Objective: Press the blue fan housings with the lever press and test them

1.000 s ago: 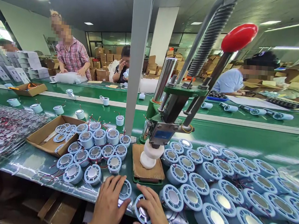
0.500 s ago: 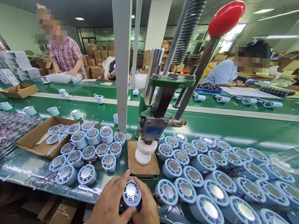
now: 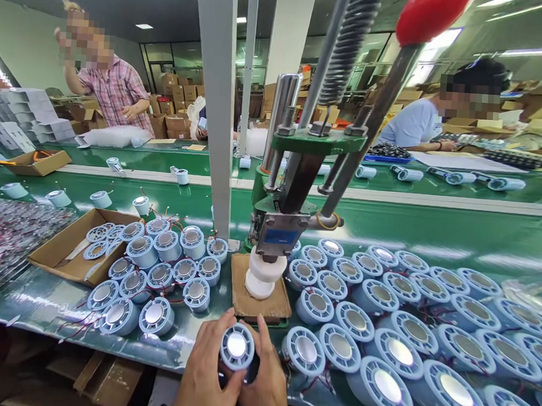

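Between my two hands sits a light-blue round housing point(image 3: 237, 347) with a slotted rim and a shiny silver disc, its face turned up toward me. My left hand point(image 3: 208, 369) wraps its left side, thumb across the near edge. On the other side my right hand point(image 3: 267, 376) grips it, index finger stretched forward. The housing's lower part looks dark and is mostly hidden by my fingers. Just beyond my hands stands a hand press point(image 3: 282, 228). Its white round pressing head point(image 3: 266, 269) is above a white base piece point(image 3: 259, 287) on a brown board point(image 3: 276, 303).
Many similar housings point(image 3: 306, 352) stand to the right, with another group point(image 3: 156, 316) to the left. An open cardboard box point(image 3: 47, 258) holds light-blue slotted rings. The press's red-knobbed lever point(image 3: 432, 16) rises at right. A grey post point(image 3: 215, 100) stands behind. Co-workers sit or stand across the line.
Both hands still hold the housing, which now faces me more squarely. My right index finger has straightened forward. Across the line, the person in the checked shirt has raised an arm.
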Demonstrator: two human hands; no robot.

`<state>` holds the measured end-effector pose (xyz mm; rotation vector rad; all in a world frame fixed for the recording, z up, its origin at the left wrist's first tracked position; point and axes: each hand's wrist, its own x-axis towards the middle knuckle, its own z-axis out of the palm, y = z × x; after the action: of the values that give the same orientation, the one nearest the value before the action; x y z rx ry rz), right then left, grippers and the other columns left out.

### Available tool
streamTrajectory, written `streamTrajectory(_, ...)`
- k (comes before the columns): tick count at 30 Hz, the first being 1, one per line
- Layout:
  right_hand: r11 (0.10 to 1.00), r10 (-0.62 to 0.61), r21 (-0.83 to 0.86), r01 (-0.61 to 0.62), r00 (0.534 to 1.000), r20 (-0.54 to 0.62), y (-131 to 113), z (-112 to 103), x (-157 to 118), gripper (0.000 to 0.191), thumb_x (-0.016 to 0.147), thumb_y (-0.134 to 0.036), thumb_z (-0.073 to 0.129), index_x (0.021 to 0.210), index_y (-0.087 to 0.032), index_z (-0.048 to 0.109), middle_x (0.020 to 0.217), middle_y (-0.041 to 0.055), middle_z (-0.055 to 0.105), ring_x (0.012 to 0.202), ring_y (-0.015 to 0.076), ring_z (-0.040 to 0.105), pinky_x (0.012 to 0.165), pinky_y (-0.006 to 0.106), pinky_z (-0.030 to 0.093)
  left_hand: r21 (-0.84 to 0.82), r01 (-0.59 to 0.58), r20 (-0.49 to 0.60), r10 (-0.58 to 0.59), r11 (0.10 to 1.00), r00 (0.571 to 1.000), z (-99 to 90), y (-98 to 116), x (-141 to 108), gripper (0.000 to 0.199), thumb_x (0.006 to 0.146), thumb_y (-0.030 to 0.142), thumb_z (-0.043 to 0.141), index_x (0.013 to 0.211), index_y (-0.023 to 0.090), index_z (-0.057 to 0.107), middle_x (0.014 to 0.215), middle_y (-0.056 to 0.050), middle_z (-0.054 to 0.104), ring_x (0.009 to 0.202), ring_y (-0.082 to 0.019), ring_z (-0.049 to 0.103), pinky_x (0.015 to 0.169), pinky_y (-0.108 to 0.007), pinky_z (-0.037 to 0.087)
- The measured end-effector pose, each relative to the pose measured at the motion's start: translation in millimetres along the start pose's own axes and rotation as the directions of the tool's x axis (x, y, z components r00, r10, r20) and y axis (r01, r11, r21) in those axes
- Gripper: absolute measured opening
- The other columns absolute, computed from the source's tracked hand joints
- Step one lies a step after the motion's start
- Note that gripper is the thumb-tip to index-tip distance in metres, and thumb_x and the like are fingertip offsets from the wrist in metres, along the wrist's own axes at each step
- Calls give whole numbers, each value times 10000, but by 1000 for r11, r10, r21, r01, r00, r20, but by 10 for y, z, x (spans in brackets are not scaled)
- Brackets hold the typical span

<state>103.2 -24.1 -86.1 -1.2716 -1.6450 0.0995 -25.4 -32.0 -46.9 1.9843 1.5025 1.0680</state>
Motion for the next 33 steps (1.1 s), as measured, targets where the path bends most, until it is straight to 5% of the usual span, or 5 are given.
streamTrajectory(7,978,-165,-113,175,982,94,29,-62,-20,668,881,-122,488,1528,-159,326,1199,122,669,1072,236,675,847,364,614,-168,102,-64,-115,980,991,259,-50,-136,573,882,201,470,1453,195,414,1471,-141,505,1375,-288,467,1139,-485,398)
streamTrajectory(11,955,-237,-99,281,918,316,-94,-557,233,800,790,-75,460,1564,-154,274,1407,151,537,1251,250,596,897,321,612,-203,243,94,-228,949,969,113,7,16,578,761,226,573,1335,162,536,1341,-142,628,1247,-307,591,1069,-457,474)
streamTrajectory(19,903,-360,-340,263,894,-265,-798,-1977,2932,540,911,-271,579,1402,-61,498,1302,128,594,1208,200,578,1047,367,455,-245,214,84,-199,946,976,-340,348,971,531,638,278,663,1157,168,638,1027,-64,741,939,-267,677,913,-403,519)
streamTrajectory(24,993,-96,63,103,990,-107,-921,-1833,3889,793,862,-350,48,1167,237,485,1011,164,681,842,65,685,645,176,413,-403,154,94,-127,902,987,-104,329,1354,513,620,217,721,1121,140,643,1073,-98,723,984,-276,663,944,-425,504)
streamTrajectory(33,986,-40,156,66,986,-162,-897,-1716,3845,829,800,-357,25,1096,228,532,924,128,676,700,71,669,557,187,354,-539,164,256,-25,826,966,35,335,1448,470,671,145,753,1130,133,654,1127,-107,731,1014,-252,674,945,-376,514)
